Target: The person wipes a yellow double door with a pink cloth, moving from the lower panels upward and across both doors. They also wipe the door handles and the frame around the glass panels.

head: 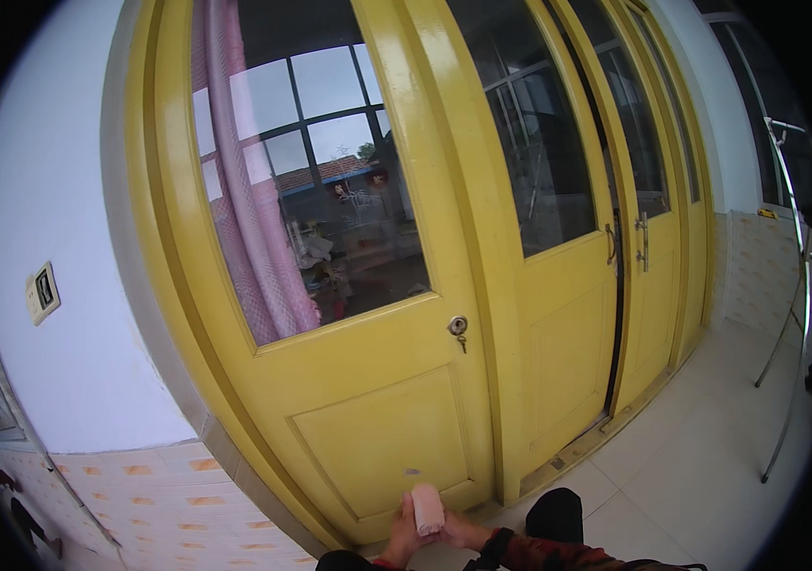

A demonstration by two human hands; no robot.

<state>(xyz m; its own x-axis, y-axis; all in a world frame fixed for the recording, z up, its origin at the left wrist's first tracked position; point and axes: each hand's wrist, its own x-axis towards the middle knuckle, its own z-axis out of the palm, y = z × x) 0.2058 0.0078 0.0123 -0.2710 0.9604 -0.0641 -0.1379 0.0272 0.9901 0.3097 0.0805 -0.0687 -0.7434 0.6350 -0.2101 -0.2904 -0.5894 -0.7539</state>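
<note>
A pale pink bundle (427, 509), seemingly a folded cloth, is held low in front of me. My left hand (401, 535) grips its left side, and my right hand (463, 529) is closed around the right. Just beyond it stands a yellow door (384, 435) with a recessed lower panel and a small scuffed mark (411, 471). Higher on this door are a round lock (457, 325) and a key (461, 344) at it. My knees show on both sides of my hands.
Yellow double doors (570, 342) with handles stand slightly apart to the right. A metal-legged stand (791, 285) rises from the tiled floor (627, 492) at far right. On the left wall is a socket plate (43, 292). Pink curtains (252, 214) hang behind the glass.
</note>
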